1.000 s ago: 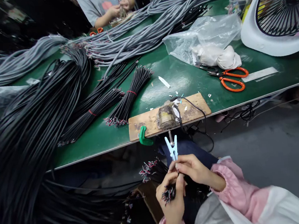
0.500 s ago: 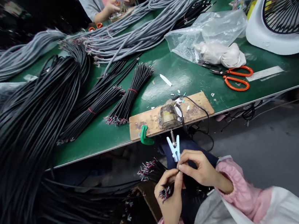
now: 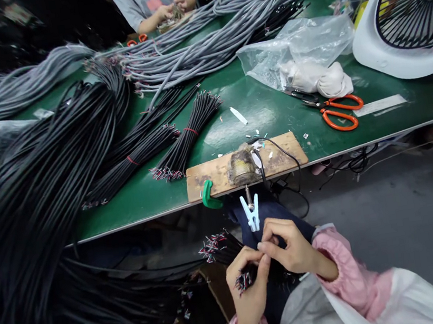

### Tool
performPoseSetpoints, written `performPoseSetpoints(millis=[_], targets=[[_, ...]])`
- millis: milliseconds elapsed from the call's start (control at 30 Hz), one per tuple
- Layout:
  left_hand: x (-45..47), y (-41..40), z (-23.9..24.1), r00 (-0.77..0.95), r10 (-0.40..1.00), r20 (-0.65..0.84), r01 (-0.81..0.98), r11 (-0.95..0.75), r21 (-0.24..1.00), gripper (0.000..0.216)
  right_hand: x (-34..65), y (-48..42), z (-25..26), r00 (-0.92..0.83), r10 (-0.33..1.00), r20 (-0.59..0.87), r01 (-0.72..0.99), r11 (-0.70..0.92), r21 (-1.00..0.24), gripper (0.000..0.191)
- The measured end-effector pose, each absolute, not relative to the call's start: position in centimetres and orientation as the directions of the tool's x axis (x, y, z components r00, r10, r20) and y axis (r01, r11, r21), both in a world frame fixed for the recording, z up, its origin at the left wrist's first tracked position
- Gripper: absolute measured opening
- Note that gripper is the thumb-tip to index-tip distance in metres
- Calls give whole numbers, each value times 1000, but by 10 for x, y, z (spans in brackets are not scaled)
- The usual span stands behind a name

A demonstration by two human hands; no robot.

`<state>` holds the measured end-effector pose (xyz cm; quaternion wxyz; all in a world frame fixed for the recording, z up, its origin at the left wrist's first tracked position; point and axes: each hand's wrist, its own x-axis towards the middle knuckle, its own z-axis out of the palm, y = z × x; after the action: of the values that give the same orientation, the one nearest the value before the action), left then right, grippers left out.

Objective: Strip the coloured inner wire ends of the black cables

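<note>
Over my lap, my left hand (image 3: 250,280) is closed around a bundle of black cables (image 3: 243,280), whose stripped red and white wire ends stick out past the palm. My right hand (image 3: 287,243) is pinched, its fingertips meeting the left thumb and forefinger. Whatever sits between those fingertips is hidden or too small to make out. Just beyond the hands, a light blue clothespin (image 3: 251,213) hangs on a metal rod below the table edge. More black cables with bare ends (image 3: 217,247) lie just left of my hands.
A wooden board (image 3: 214,178) with a rounded, grimy block (image 3: 242,166) sits at the table edge, beside a green clamp (image 3: 208,195). Orange-handled scissors (image 3: 340,114), a white fan (image 3: 377,50), grey cables (image 3: 187,59) and black cable bundles (image 3: 196,127) occupy the green table. Opposite, another person works.
Both hands have drawn slightly away from the clothespin, staying together at the fingertips. The left hand has shifted a little to the right with its cable bundle.
</note>
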<state>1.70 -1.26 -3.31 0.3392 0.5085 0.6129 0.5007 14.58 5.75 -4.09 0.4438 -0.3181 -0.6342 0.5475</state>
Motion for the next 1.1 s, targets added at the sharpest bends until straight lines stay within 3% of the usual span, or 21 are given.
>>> performPoseSetpoints(millis=[267, 533, 700, 1100], targets=[[19, -11, -32, -232, 969, 90, 312, -13, 950, 26, 142, 58, -46, -370, 921, 126, -92, 98, -991, 37], [17, -11, -31, -277, 960, 40, 285, 42, 958, 25, 147, 62, -41, -430, 874, 228, -210, 149, -966, 33], [13, -15, -39, -275, 959, -68, 174, 119, 978, 29, 147, 63, -43, -447, 857, 255, -232, 164, -959, 30], [28, -14, -32, -343, 939, 27, 179, 37, 983, 26, 140, 49, -46, -250, 925, 285, -85, 272, -958, 30]])
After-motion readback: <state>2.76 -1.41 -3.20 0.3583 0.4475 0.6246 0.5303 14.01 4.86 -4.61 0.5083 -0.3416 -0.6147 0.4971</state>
